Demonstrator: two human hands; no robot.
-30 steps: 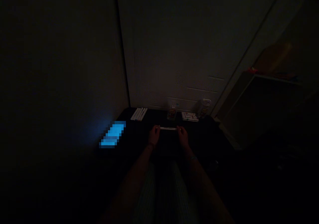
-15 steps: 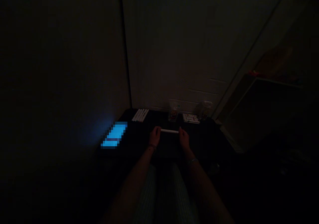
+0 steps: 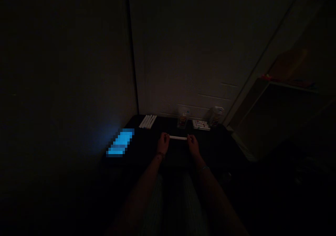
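Observation:
A slim white marker [image 3: 178, 138] lies level between my two hands, over the middle of the dark table [image 3: 175, 155]. My left hand [image 3: 163, 143] pinches its left end, and my right hand [image 3: 193, 144] is closed on the right end. Behind and to the left, several similar white markers [image 3: 148, 121] lie side by side. Beyond my right hand is a flat row of white markers with dark and coloured print [image 3: 201, 124]. The scene is very dark, so finger details are hard to make out.
A clear container with a printed label [image 3: 182, 119] stands at the table's back edge, with another clear container [image 3: 216, 116] to its right. A glowing blue, pixelated screen [image 3: 120, 142] lies at the left. Walls border the back and left; a shelf unit [image 3: 267, 89] stands right.
My right hand has shifted very slightly left along the marker. My left hand and the things on the table stay where they were.

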